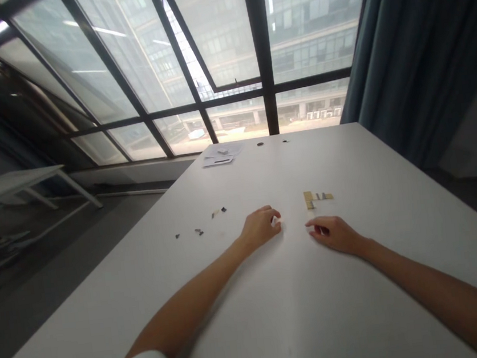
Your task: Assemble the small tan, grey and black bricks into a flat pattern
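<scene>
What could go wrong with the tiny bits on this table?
The right hand is close to the yellow pieces, so it might bump them out of place. Small dark bits lie scattered left of the left hand, so that arm could brush some away.

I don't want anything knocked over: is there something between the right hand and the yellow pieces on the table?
Nothing visible stands between the right hand and the yellow pieces, which lie just beyond its fingers. The left hand is off to the left side, out of the way.
</scene>
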Demonstrator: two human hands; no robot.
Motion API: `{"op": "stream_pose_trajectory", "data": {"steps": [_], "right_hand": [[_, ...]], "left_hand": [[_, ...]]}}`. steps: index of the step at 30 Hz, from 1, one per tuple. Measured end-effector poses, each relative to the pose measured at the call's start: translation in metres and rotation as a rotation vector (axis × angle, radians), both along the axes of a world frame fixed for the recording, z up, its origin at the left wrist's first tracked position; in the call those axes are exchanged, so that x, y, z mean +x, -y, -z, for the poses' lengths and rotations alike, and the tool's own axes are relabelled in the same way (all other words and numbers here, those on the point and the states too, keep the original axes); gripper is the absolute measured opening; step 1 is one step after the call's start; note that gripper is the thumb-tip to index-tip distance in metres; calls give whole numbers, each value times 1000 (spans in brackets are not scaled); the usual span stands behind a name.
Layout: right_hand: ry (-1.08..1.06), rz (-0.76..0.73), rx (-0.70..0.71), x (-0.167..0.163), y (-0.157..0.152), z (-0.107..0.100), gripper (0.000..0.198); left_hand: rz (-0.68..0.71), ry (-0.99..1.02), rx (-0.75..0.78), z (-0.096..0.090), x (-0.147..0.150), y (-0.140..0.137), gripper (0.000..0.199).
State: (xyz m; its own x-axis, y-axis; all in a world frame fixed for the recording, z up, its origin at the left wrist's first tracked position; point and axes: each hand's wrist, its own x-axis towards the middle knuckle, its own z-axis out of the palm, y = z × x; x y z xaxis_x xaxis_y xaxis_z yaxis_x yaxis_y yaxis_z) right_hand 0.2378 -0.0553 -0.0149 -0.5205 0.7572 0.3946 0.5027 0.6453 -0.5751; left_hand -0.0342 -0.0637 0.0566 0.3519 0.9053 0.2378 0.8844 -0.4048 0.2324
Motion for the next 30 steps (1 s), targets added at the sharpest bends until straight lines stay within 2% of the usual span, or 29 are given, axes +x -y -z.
{"op": "stream_pose_trajectory", "data": {"steps": [3,5,9,14,21,30], "right_hand": [[-52,89,45,1,-1,-2,27],[-49,133,78,2,-2,-3,25],[-27,189,135,4,-3,-3,13],[-24,203,211,6,-7,-5,12],[-88,218,298,7,-8,-10,11],[-162,181,325,6,-7,-10,11]], "left_hand": [[109,3,3,11,37,3,23],[147,1,15,17,55,2,23],[181,-14,46,22,72,-6,20],[241,41,81,27,74,-17,21],[113,307,141,42,68,-20,27],[153,454,216,50,65,-20,23]]}}
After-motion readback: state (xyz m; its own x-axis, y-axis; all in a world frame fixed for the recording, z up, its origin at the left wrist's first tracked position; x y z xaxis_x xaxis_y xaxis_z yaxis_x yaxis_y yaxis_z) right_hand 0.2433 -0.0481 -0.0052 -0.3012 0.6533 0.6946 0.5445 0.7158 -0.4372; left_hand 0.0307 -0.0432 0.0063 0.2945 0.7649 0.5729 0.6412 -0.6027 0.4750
